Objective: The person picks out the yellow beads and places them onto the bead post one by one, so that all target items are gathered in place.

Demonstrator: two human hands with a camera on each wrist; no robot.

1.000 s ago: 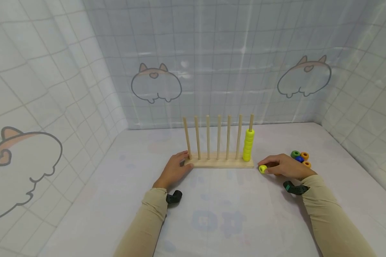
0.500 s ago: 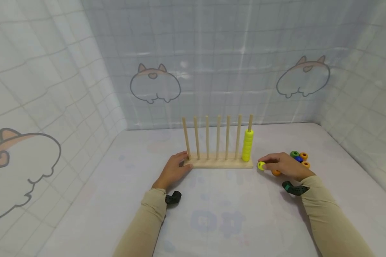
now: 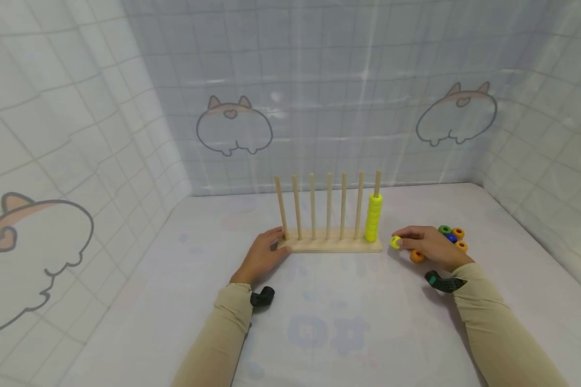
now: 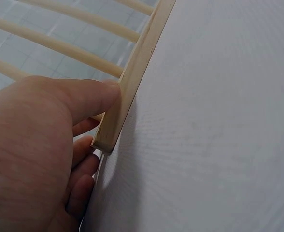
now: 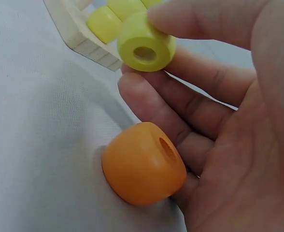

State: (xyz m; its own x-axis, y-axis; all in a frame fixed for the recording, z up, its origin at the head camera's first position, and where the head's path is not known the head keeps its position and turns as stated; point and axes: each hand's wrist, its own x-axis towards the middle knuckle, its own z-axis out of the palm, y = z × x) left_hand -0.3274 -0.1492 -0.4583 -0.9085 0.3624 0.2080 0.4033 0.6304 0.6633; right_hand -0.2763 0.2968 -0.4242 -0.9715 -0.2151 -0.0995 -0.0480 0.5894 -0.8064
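Note:
A wooden peg rack [image 3: 329, 246] stands on the table with a row of upright pegs. Yellow beads [image 3: 373, 217] are stacked on its rightmost peg, whose tip shows bare; the other pegs carry nothing. My left hand [image 3: 263, 255] holds the left end of the base, thumb [image 4: 96, 96] on the front edge and fingers behind, partly hidden. Just right of the rack, my right hand [image 3: 428, 246] pinches one yellow bead [image 5: 147, 43] between thumb and fingers, its hole showing. An orange bead [image 5: 144, 164] rests on the table right below this hand.
Behind my right hand lie a green bead [image 3: 444, 229], a blue bead [image 3: 451, 237] and two orange ones. A tile-patterned curtain [image 3: 344, 107] with cartoon drawings hangs behind the table and along both sides.
My right hand has risen a little with the yellow bead and moved slightly away from me, uncovering the orange bead beneath. My left hand stays on the rack.

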